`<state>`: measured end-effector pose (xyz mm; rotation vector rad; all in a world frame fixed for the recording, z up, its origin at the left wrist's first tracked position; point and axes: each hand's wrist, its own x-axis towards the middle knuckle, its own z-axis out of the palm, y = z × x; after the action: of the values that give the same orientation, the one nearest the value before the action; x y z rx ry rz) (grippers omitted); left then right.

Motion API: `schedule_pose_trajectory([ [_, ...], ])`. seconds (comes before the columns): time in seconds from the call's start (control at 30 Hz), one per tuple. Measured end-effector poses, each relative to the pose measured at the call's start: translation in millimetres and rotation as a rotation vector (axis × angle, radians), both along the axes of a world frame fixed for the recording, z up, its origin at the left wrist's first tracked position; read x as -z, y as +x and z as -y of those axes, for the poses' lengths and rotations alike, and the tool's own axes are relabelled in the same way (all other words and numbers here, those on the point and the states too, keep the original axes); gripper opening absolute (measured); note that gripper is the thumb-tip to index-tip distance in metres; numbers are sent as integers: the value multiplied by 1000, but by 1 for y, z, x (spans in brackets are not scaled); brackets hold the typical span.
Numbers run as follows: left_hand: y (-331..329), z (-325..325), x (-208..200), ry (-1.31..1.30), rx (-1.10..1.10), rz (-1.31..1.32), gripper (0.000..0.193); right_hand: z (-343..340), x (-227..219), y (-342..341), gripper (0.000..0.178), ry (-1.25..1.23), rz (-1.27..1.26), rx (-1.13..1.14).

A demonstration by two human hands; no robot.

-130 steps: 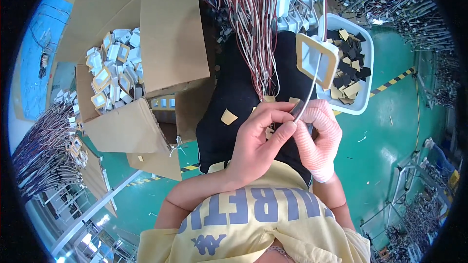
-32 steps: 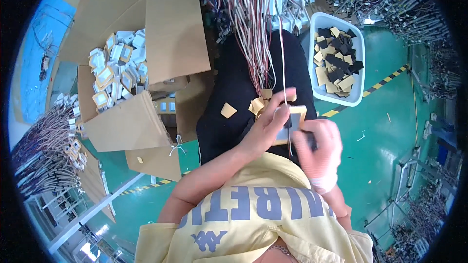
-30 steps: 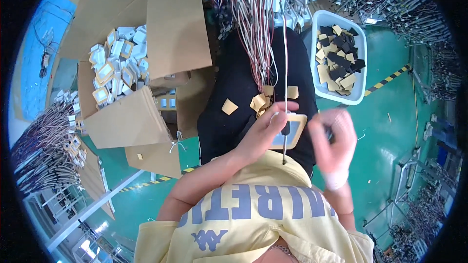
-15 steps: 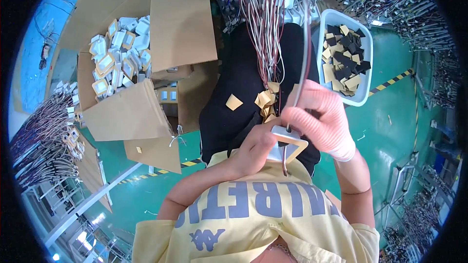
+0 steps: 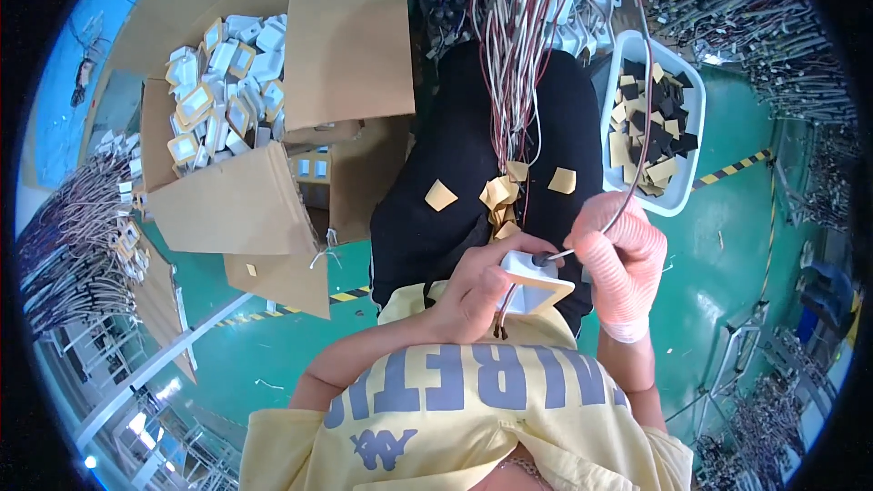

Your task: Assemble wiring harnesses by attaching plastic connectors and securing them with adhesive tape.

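Observation:
Close to my shirt, my left hand (image 5: 475,289) grips a white plastic housing (image 5: 525,265) with a tan rim around its open face. A thin cable (image 5: 647,82) passes through the housing; a dark grommet-like piece (image 5: 543,260) sits where it enters. Bare brown wire ends (image 5: 501,328) hang out below. My right hand (image 5: 621,264), in a pale ribbed glove, is closed on the cable just right of the housing. From there the cable arcs up past the white tub. Part of the housing is hidden by my left fingers.
Tan squares (image 5: 441,195) lie on my black trousers. A bundle of cables (image 5: 509,64) runs down between my legs. At left, a cardboard box (image 5: 232,209) holds many white housings (image 5: 218,100). A white tub (image 5: 671,205) at right contains black and tan pieces (image 5: 644,123).
My right hand has moved down and right, drawing the cable sideways from the housing. The housing has tilted, and a tan square on my right thigh is now uncovered.

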<state>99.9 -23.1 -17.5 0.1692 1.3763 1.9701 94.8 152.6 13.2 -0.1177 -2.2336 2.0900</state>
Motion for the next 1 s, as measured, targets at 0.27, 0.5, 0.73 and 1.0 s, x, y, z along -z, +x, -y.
schedule_pose_trajectory([
  [0.27, -9, 1, -4, -3, 121, 18, 105, -1, 5, -20, 25, -140, 129, -105],
  [0.5, -40, -7, 9, 93, -282, 193, 96, -12, 19, -4, 40, -146, 309, -62],
  [0.73, -55, -11, 4, 162, -345, 177, 88, 14, 10, 9, 40, -406, 612, -288],
  [1.0, -51, -22, -10, 155, -642, 284, 81, 32, 28, 18, 37, -318, 372, -264],
])
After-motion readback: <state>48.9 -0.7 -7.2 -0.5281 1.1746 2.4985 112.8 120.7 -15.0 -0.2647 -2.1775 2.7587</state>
